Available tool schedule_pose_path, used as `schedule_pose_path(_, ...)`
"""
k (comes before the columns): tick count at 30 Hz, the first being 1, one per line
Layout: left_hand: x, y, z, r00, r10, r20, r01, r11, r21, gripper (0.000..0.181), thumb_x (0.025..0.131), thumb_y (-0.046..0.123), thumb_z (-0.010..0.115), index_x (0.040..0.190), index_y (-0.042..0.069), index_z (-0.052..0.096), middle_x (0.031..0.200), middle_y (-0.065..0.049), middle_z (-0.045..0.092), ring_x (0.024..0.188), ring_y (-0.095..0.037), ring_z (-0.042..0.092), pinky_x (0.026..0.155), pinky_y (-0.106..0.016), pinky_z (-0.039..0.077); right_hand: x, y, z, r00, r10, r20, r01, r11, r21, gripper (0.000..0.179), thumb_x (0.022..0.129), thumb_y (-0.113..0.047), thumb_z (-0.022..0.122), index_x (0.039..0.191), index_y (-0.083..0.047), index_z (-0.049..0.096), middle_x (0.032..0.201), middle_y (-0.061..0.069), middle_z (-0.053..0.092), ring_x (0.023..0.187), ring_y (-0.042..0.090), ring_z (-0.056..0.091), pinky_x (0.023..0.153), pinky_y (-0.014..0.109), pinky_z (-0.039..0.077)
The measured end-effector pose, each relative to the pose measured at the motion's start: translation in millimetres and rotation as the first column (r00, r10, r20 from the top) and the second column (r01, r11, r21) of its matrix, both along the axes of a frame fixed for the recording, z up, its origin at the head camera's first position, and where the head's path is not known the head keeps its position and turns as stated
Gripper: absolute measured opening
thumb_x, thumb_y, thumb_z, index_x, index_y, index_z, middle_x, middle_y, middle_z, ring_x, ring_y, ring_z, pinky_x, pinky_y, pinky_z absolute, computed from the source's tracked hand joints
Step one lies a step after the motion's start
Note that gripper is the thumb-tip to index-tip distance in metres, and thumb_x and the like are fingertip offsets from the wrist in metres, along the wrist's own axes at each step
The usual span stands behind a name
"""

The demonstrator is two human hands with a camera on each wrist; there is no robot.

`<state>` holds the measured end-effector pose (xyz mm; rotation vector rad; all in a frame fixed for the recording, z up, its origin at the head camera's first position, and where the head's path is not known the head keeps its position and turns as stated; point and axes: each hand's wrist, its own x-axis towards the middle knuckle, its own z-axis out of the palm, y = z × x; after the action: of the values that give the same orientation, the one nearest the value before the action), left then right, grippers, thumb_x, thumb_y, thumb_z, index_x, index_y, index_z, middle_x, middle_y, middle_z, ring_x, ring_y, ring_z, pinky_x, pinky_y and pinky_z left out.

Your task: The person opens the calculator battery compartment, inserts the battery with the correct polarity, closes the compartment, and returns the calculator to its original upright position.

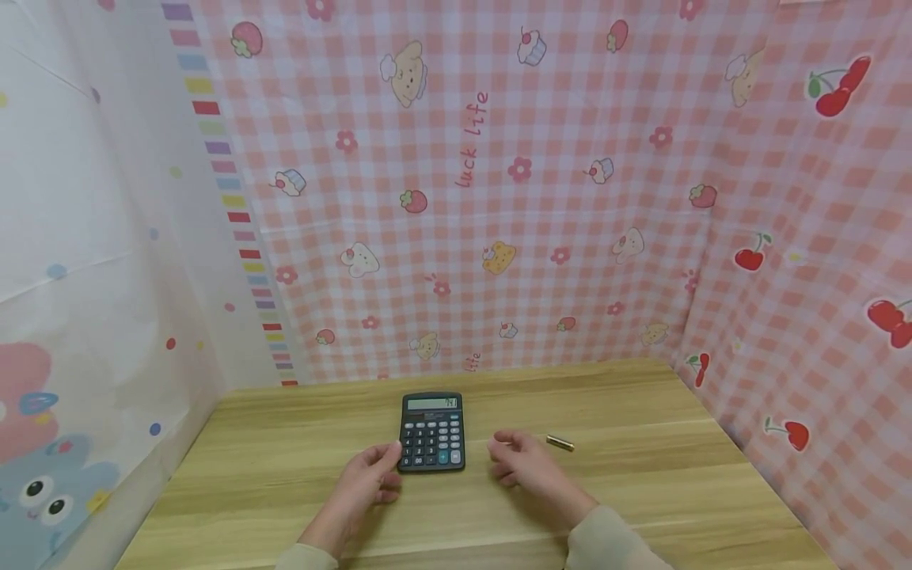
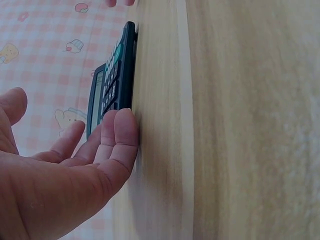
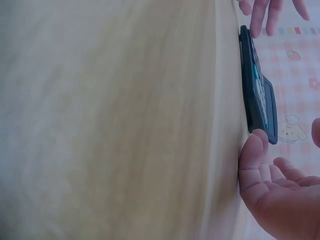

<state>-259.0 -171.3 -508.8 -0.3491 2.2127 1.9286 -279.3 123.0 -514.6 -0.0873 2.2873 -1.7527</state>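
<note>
A dark desk calculator [image 1: 432, 432] lies flat on the wooden table, its display lit with a few digits at the right end. My left hand [image 1: 363, 478] is at its lower left corner, thumb tip right at the edge and fingers loosely bent. In the left wrist view, the fingers [image 2: 125, 135] overlap the calculator's near end. To the right of the calculator, my right hand [image 1: 526, 467] hovers low over the table with relaxed fingers and holds nothing. Beyond that hand lies a small slim cylinder [image 1: 560, 442], dark and gold, resembling a battery.
The wooden table [image 1: 641, 507] reaches back to a pink checked cloth [image 1: 456, 317] with cartoon prints. Another cherry-print cloth [image 1: 805, 340] hangs along the right side. On the left hangs a white cloth [image 1: 107, 301] with coloured dots.
</note>
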Motion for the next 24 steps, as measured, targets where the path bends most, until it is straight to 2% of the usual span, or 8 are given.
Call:
schedule_pose_path(15,-1.9,1.4,-2.2,1.000,-0.003,0.002,0.003,1.000,-0.016,0.089,0.102,0.063,0.062,0.153,-0.008,0.047,0.136,-0.024,0.063,0.105,-0.026,0.068,0.085,-0.038,0.063,-3.3,-9.9,-0.6,0.998,0.059,-0.026,-0.058,0.997,0.046,0.064,0.109,-0.036,0.061,0.151,0.011,0.048,0.133,0.025,0.070,0.102,0.027,0.076,0.083,0.040,0.065)
schedule_pose_path(24,-3.3,0.8,-1.8,1.000,0.002,0.006,-0.002,1.000,-0.015,0.083,0.105,0.059,0.061,0.153,-0.008,0.047,0.136,-0.024,0.063,0.105,-0.026,0.068,0.085,-0.038,0.063,-7.6,-20.2,2.0,0.996,0.087,0.000,-0.087,0.994,0.066,0.061,0.110,-0.034,0.061,0.151,0.009,0.049,0.130,0.022,0.071,0.103,0.025,0.075,0.084,0.040,0.064)
